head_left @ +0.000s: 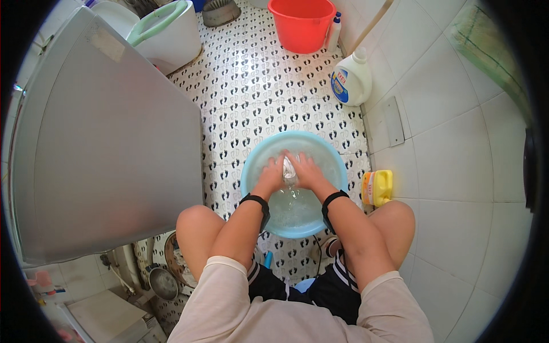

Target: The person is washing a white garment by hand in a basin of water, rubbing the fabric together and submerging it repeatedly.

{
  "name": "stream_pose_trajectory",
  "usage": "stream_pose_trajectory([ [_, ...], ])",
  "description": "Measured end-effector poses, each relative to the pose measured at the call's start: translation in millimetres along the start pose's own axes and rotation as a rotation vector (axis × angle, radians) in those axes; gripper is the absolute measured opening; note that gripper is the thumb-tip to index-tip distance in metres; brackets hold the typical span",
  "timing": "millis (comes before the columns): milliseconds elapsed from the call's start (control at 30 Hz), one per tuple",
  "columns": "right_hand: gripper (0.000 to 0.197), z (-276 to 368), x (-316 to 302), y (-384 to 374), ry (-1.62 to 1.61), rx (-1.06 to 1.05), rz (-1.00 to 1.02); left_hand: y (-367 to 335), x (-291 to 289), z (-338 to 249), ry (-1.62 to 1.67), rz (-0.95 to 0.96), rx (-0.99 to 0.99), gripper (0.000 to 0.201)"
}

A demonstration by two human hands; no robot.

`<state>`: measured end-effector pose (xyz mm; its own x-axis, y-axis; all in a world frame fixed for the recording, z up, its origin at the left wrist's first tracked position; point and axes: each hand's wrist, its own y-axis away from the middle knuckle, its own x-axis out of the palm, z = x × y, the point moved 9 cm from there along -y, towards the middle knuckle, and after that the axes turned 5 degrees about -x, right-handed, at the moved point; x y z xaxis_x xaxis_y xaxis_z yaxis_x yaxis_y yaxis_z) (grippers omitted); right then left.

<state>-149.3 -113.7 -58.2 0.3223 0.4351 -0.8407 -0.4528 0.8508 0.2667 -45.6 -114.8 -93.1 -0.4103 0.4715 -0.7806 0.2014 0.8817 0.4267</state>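
A light blue plastic basin (pixel 247 197) of cloudy water stands on the floor between my knees. Over it, my left hand (pixel 271 175) and my right hand (pixel 307 170) are closed from either side on a small, wet white cloth (pixel 289 171). Water runs from the cloth down into the basin. Most of the cloth is covered by my palms and fingers, so its exact kind cannot be made out. Each wrist wears a black band.
A grey metallic appliance (pixel 120 154) fills the left side. Along the right tiled wall stand a yellow bottle (pixel 384 186), a white jug (pixel 357 80) and a red bucket (pixel 300 26). A white toilet (pixel 174 43) is at the far left. Below left hangs a metal pan (pixel 164 284).
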Motion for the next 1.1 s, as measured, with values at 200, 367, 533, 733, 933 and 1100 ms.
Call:
stream_pose_trajectory([
  [200,0.068,-32.1,19.7,-18.5,-0.214,0.155,-0.151,-13.9,0.1,4.7,0.157,-0.077,-0.122,0.074],
  [367,0.063,-25.9,21.1,-22.9,-0.317,0.129,-0.209,-19.7,9.4,19.0,0.095,-0.084,-0.115,0.058],
  [533,0.051,-15.0,24.8,-18.4,-0.311,0.105,-0.102,-16.4,18.9,12.4,-0.023,-0.038,-0.107,0.034],
  [733,0.032,0.3,33.0,-9.0,0.094,0.06,-0.054,-9.7,32.7,19.2,-0.13,-0.032,-0.104,0.024],
  [933,0.048,-4.7,15.7,9.1,0.059,0.064,-0.082,-2.0,12.8,2.9,-0.059,0.006,-0.06,0.04],
  [1100,0.077,-4.7,-21.4,22.2,-0.084,0.049,-0.076,4.9,-23.1,2.8,0.009,0.059,0.063,0.057],
])
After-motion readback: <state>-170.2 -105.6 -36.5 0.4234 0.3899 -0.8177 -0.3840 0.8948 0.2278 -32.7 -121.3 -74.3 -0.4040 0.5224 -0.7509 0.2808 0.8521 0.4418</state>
